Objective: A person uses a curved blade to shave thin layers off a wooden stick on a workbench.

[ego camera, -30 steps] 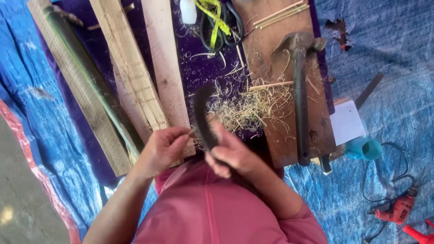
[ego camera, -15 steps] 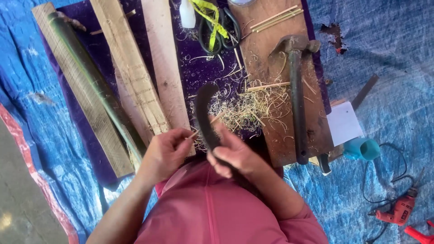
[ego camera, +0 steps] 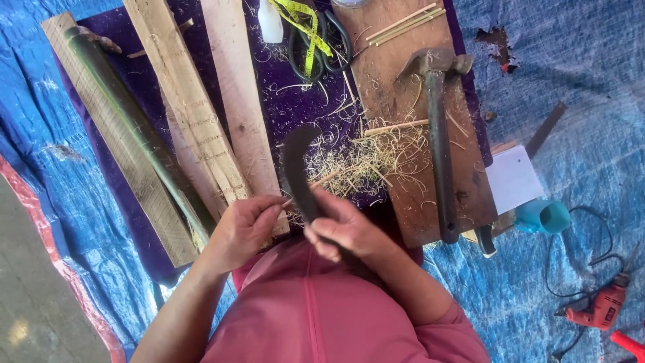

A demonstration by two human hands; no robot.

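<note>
My right hand (ego camera: 346,228) grips the handle of a dark curved knife (ego camera: 297,161), whose blade points away from me. My left hand (ego camera: 243,225) pinches one end of a thin bamboo stick (ego camera: 324,180) that crosses under the blade. A heap of pale shavings (ego camera: 373,160) lies just beyond the blade on the purple cloth (ego camera: 282,101) and the brown wooden board (ego camera: 396,101).
Wooden planks (ego camera: 195,107) and a green bamboo pole (ego camera: 134,128) lie to the left. A hammer (ego camera: 437,134) and thin sticks (ego camera: 406,23) rest on the board. Scissors (ego camera: 316,47) with a yellow tape measure are at the top. A red drill (ego camera: 601,306) sits on the blue tarp (ego camera: 584,81).
Both hands stay at the knife and stick. The blade has slid slightly along the stick; the view has shifted a little.
</note>
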